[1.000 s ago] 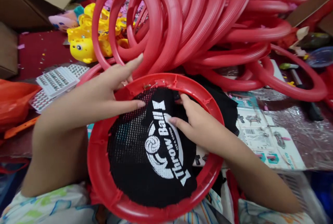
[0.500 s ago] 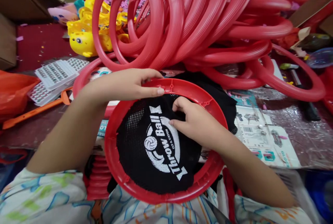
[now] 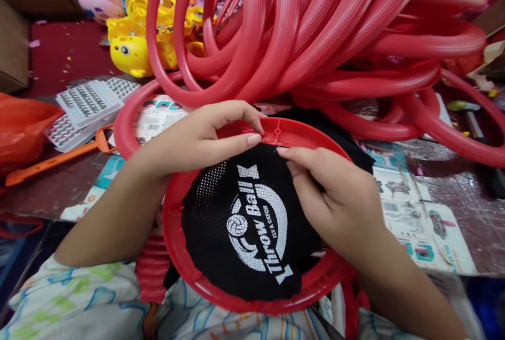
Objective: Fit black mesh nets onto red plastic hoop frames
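Both grips, left hand (image 3: 197, 137) and right hand (image 3: 335, 198), pinch black mesh (image 3: 221, 219) at the red hoop (image 3: 175, 245) top.

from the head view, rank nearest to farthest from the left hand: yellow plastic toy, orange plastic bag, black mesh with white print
1. Black mesh with white print, just under the left hand, inside the red hoop.
2. Yellow plastic toy, behind it, up left.
3. Orange plastic bag, far left edge.

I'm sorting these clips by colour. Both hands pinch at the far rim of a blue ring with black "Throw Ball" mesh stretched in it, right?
Not quite: the ring is red, not blue, as the head view shows. The rest holds: the left hand and right hand meet at its far rim, over the black "Throw Ball" mesh.
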Motion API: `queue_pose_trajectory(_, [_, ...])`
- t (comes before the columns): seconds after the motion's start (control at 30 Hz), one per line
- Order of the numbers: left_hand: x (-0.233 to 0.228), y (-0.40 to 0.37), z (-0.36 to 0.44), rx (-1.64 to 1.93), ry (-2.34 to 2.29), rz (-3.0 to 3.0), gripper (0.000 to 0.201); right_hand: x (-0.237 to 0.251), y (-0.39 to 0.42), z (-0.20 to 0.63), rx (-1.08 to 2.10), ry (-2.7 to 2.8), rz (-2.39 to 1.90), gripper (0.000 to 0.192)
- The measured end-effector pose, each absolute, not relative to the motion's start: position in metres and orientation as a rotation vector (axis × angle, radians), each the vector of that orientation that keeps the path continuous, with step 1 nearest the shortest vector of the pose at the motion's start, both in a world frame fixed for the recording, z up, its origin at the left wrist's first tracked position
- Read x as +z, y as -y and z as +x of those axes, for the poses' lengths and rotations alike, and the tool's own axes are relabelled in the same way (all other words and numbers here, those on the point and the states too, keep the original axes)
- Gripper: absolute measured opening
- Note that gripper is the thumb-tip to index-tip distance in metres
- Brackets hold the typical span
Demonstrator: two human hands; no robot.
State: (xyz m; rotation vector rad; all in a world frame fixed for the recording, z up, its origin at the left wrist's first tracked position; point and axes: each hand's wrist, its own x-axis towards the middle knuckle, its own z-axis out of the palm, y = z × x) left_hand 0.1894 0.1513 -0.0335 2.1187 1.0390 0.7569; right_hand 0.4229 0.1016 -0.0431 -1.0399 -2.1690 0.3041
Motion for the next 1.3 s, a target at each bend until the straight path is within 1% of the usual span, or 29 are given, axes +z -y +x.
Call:
queue_pose_trajectory(0.1, [-0.029, -0.150, 0.188, 0.719, -1.044, 2.245, 0.020, -0.041, -0.102, 0.426, 0.149, 2.153, -1.001, 0.031])
queue_pose_trajectory(0.2, [-0.028, -0.150, 0.187, 0.733, -1.052, 2.275, 0.019, -0.038, -0.104, 0.426, -0.039, 2.181, -0.936, 0.025])
queue_pose_trajectory(0.27, [-0.029, -0.150, 0.187, 0.765, -1.065, 2.253, 0.016, -0.036, -0.106, 0.424, -0.085, 2.197, -0.979, 0.021])
queue_pose_trajectory(0.4, [-0.029, -0.151, 0.186, 0.732, -1.073, 2.260, 0.016, -0.036, -0.110, 0.421, -0.084, 2.200, -1.062, 0.031])
queue_pose_trajectory(0.53, [-0.030, -0.152, 0.186, 0.713, -1.059, 2.240, 0.020, -0.041, -0.112, 0.423, -0.253, 2.268, -0.950, 0.027])
queue_pose_trajectory(0.67, [-0.032, -0.151, 0.188, 0.749, -1.064, 2.267, 0.019, -0.046, -0.115, 0.424, -0.382, 2.291, -0.877, 0.025])
queue_pose_trajectory(0.83, [-0.032, -0.146, 0.193, 0.790, -1.153, 2.380, 0.021, -0.050, -0.118, 0.421, -0.452, 2.322, -0.937, 0.026])
queue_pose_trajectory(1.0, [-0.032, -0.142, 0.196, 0.799, -1.277, 2.404, 0.020, -0.051, -0.119, 0.420, -0.445, 2.315, -0.970, 0.027])
queue_pose_trajectory(1.3, [-0.038, -0.147, 0.197, 0.781, -1.296, 2.443, 0.019, -0.054, -0.124, 0.418, -0.439, 2.340, -0.974, 0.028])
